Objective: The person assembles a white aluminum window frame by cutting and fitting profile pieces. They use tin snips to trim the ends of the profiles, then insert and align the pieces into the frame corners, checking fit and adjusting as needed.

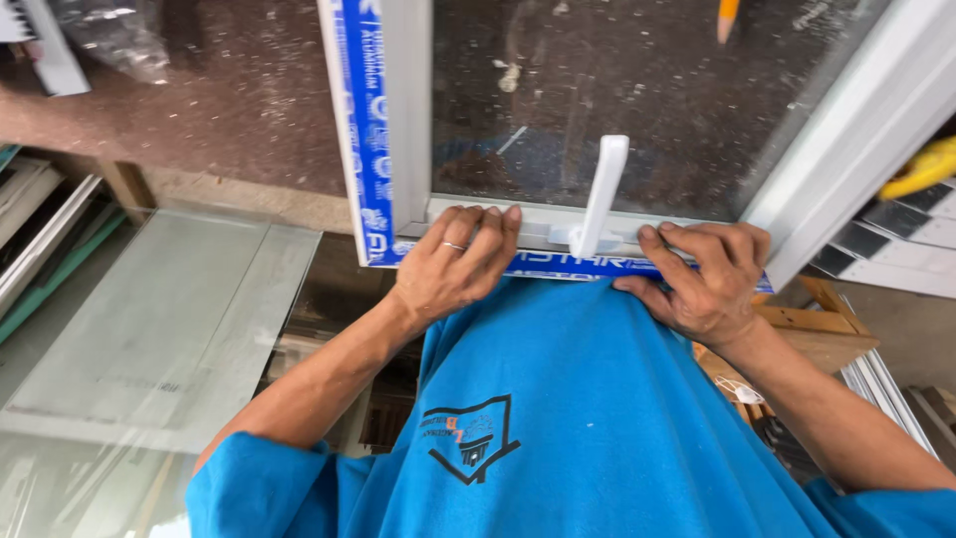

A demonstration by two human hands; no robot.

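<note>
- Left hand (453, 269), a ring on one finger: the fingers (488, 234) lie flat and close together, pressed down over the near rail of the window frame (406, 120), just left of centre. They grip nothing round; it is a flat press on the rail's edge.
- Right hand (709, 279), right of centre: the fingers (687, 254) are curled over the same rail, thumb tucked under its blue-taped edge, so this hand pinches the rail between fingers and thumb.
- Between the two hands, the white handle (600, 199) stands up from the rail, tilted slightly right. Neither hand touches it; both sit just beside its base.
- The frame itself runs from the upper centre of the picture down to the person's chest, with blue protective film (360, 130) on its left upright and along the near rail. The near edge rests against the blue shirt (558, 418).
- How far along, as I judge it: the handle looks seated on the rail and the frame is assembled at the near left corner; the protective film is not yet peeled. Whether the handle is fixed down I cannot tell.
- Outward: a dusty dark worktop (219, 100) lies under the frame, glass sheets (149, 329) fill the lower left, a pencil tip (727, 18) shows at the top right, and something yellow (921, 169) sits at the right edge.
</note>
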